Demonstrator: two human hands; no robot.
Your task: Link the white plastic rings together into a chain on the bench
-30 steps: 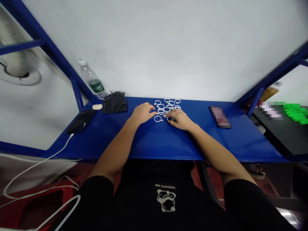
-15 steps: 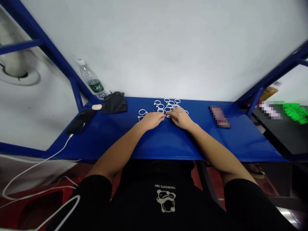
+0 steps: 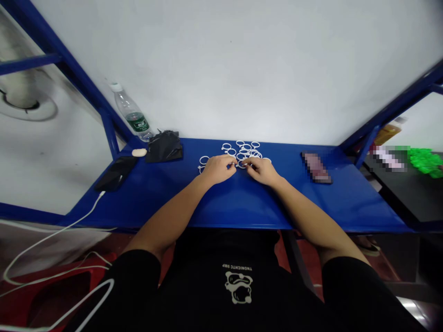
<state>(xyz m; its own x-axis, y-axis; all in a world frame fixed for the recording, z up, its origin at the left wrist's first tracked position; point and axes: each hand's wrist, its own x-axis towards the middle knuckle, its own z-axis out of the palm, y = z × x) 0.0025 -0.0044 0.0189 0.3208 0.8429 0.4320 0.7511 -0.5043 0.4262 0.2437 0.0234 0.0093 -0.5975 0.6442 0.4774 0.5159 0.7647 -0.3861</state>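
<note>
Several white plastic rings lie in a loose heap at the back middle of the blue table. My left hand and my right hand meet at the near edge of the heap, fingers curled and pinched together on a white ring between them. Two rings lie apart, just left of my left hand.
At the back left stand a water bottle, a crumpled black bag and a small beige object. A black phone on a white cable lies at the left. A blurred phone lies right; green parts beyond.
My left hand moved a ring out to the left of the heap, then came back to the middle. Both hands now pinch together on a ring.
</note>
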